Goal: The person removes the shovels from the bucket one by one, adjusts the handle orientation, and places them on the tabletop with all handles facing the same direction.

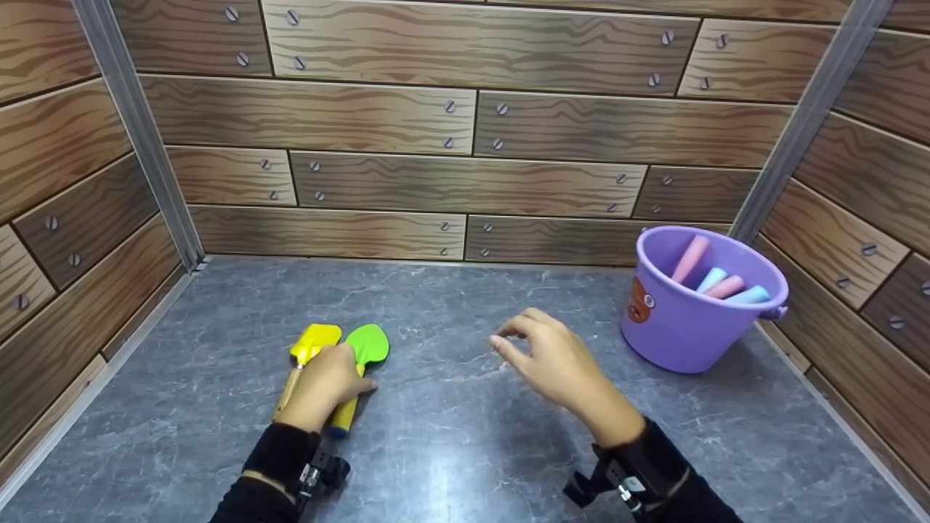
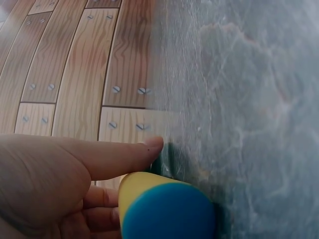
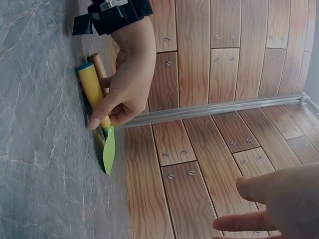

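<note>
Green-bladed shovel (image 1: 369, 344), on the left of the table (image 1: 443, 414): we see the left grip (image 1: 327, 379) pinching its handle beside the yellow-bladed shovel (image 1: 317, 338); the right grip (image 1: 558, 359), loosely spread, hovers left of the purple bucket (image 1: 683, 327).

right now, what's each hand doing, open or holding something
Left hand: closed round the yellow handle of the green shovel.
Right hand: open, holding nothing.
</note>
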`<control>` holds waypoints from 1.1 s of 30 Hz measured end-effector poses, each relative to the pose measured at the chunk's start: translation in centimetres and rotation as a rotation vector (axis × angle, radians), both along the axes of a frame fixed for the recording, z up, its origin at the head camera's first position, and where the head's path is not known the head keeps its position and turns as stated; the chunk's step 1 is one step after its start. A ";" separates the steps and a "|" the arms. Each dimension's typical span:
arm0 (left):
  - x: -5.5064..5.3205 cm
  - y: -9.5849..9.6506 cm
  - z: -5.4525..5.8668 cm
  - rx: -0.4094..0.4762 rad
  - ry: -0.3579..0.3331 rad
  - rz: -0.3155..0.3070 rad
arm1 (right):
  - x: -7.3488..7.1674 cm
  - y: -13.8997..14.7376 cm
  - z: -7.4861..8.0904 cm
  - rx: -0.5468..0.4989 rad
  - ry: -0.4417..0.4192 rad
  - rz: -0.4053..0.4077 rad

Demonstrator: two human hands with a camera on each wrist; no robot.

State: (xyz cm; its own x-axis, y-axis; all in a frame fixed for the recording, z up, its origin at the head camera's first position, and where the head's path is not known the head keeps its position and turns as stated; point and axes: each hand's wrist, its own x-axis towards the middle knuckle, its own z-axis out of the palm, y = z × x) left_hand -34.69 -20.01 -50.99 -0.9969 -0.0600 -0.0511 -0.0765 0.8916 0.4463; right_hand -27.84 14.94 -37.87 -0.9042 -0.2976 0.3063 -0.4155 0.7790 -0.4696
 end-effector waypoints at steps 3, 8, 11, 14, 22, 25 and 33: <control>-0.1 -0.2 -0.1 0.012 0.016 -0.009 | -0.1 0.4 0.6 -0.012 -0.007 -0.005; -0.2 -0.4 -0.2 0.027 0.038 -0.018 | -0.3 1.5 1.7 -0.037 -0.021 -0.026; -0.2 -0.4 -0.1 0.031 0.041 -0.019 | -0.6 2.4 2.3 -0.048 -0.007 -0.027; -0.1 -0.4 -0.1 0.036 0.046 -0.018 | -0.9 3.2 2.8 -0.059 0.009 -0.026; 0.2 -0.6 -0.3 0.037 0.016 -0.018 | -1.7 6.1 4.4 -0.153 0.106 -0.049; 0.5 -0.6 -0.1 0.036 0.010 -0.024 | -2.6 8.2 5.2 -0.185 0.152 -0.073; 0.6 -0.6 0.1 0.029 0.025 -0.017 | -7.6 15.7 8.6 0.006 0.102 -0.293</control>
State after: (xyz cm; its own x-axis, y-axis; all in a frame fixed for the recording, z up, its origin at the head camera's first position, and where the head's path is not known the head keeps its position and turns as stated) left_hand -34.04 -20.58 -50.92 -0.9987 -0.0419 -0.0274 -0.0499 0.8794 0.4735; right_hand -35.47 30.68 -29.24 -0.9166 -0.0309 0.3987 -0.2175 0.8751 -0.4323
